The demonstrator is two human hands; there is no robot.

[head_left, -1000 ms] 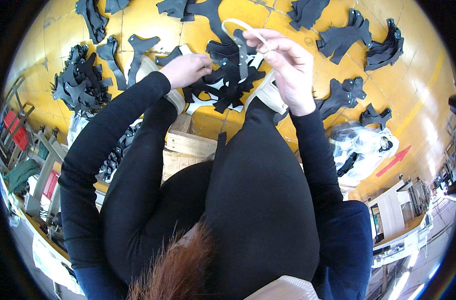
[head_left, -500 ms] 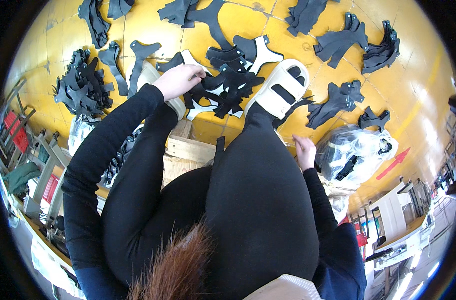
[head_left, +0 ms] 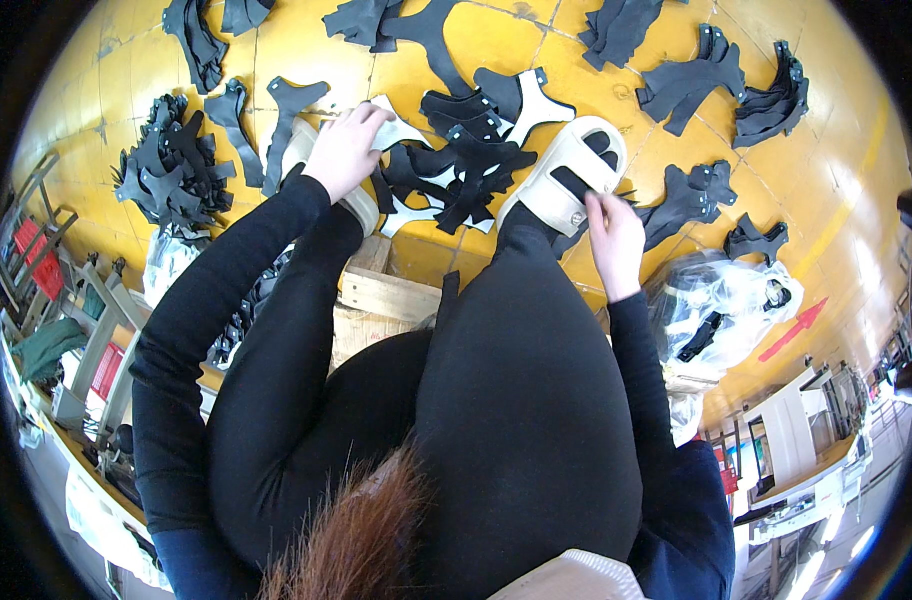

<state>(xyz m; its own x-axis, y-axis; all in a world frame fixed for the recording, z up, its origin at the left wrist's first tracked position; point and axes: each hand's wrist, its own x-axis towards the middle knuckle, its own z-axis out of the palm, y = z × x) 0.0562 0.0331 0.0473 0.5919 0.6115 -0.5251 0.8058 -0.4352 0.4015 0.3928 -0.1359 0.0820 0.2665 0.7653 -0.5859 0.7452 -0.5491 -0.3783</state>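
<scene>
I sit with my legs out over a yellow floor (head_left: 456, 50) strewn with flat black cut-out pieces. My left hand (head_left: 344, 150) reaches forward, and its curled fingers grip the edge of a white cut-out piece (head_left: 404, 131) beside a heap of black pieces (head_left: 466, 165). My right hand (head_left: 614, 232) is lower, next to my cream sandal (head_left: 561, 180). Its fingertips touch black pieces (head_left: 688, 198) by the sandal's side; whether they hold one is not visible. Another white piece (head_left: 531, 98) lies under the heap.
More piles of black shapes lie at the left (head_left: 171, 170) and far right (head_left: 766, 95). A wooden crate (head_left: 381, 295) is under me. A clear plastic bag (head_left: 721, 310) with black pieces sits at my right. Metal racks (head_left: 46, 260) stand on the left.
My right hand, raised over the heap with a pale loop a second ago, dropped to my right knee and now sits by the sandal. The left hand stays on the pieces.
</scene>
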